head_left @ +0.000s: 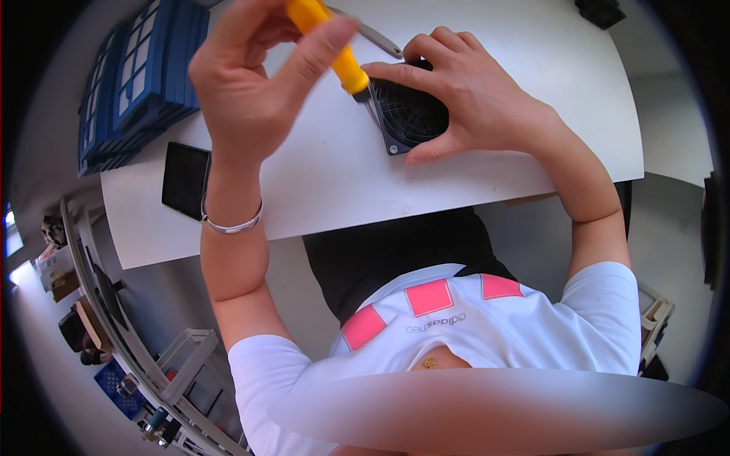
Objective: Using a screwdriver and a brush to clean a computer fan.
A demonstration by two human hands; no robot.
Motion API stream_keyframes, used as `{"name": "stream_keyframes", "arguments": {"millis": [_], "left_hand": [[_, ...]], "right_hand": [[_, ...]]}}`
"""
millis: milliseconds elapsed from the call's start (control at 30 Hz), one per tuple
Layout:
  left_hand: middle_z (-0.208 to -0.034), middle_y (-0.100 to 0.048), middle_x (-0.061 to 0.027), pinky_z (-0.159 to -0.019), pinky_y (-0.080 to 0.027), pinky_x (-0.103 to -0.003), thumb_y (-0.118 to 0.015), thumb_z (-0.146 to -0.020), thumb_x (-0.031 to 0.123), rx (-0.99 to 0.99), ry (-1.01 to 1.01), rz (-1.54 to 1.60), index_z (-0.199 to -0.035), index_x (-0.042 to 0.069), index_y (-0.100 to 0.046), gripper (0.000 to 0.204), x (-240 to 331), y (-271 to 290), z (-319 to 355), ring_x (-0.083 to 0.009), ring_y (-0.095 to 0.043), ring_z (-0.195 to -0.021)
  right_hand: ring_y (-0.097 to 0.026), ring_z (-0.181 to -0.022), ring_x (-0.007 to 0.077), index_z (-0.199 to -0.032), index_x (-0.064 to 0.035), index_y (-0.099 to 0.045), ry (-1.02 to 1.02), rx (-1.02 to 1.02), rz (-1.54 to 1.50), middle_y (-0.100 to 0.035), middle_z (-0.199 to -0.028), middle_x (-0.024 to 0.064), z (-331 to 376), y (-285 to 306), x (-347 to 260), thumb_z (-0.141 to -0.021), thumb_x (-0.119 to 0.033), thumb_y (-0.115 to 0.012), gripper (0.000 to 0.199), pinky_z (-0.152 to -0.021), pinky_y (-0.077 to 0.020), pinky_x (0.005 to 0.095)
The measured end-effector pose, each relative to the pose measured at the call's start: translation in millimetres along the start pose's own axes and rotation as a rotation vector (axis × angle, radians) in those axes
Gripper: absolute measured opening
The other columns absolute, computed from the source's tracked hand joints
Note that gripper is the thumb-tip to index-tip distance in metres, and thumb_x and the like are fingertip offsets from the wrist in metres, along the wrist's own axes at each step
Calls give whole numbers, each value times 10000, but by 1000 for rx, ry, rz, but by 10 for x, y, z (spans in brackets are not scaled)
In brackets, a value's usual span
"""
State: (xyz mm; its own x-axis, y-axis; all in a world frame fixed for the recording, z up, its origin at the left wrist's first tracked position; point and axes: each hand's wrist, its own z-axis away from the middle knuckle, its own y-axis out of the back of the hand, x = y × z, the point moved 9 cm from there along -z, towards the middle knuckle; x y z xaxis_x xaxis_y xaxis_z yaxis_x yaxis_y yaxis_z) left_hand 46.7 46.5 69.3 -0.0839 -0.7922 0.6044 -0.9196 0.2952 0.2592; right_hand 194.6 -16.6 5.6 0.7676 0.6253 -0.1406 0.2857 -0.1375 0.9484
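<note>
My left hand is closed around the yellow handle of a screwdriver, held at a slant. Its thin shaft points down beside the left edge of a square black cooling fan with a ring-shaped grille. Whether the tip touches the fan I cannot tell. A silvery screw head shows in the fan's near left corner. My right hand grips the fan against the table, thumb on its near side and fingers over its far side, covering its right part.
A slim grey tool lies beyond the fan on the white table. Blue bins stand at the far left, with a flat black rectangular device nearer me. A black object sits at the far right. A shelving rack stands left of me.
</note>
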Motion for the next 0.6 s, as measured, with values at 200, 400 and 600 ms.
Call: {"name": "stream_keyframes", "arguments": {"millis": [200,400,600], "left_hand": [[-1085,-705,-105,-818,-585,-267,-764,-883,159,-196,-22,-32,-1146,45,-680,299,7,-130,67,-172,-711,-919],[-1095,-704,-106,-842,-583,-268,-767,-874,120,-169,-55,-90,-1143,46,-682,292,-1,-139,54,-176,-712,-932],[-1064,-710,-92,-843,-582,-264,-783,-855,109,-159,-113,-223,-1119,52,-696,284,-1,-160,42,-173,-710,-926]], "right_hand": [[-518,-1089,298,-1424,-259,-523,-203,-88,44,-556,-1150,120,11,-50,153,-596,-709,-805,984,-948,-429,426],[-533,-1055,293,-1416,-249,-529,-192,-72,116,-573,-1121,108,-15,26,147,-579,-754,-778,1009,-926,-452,410],[-527,-1166,298,-1422,-254,-525,-457,-220,-100,-575,-1178,120,25,-130,439,-580,-727,-789,1001,-978,-442,428]]}}
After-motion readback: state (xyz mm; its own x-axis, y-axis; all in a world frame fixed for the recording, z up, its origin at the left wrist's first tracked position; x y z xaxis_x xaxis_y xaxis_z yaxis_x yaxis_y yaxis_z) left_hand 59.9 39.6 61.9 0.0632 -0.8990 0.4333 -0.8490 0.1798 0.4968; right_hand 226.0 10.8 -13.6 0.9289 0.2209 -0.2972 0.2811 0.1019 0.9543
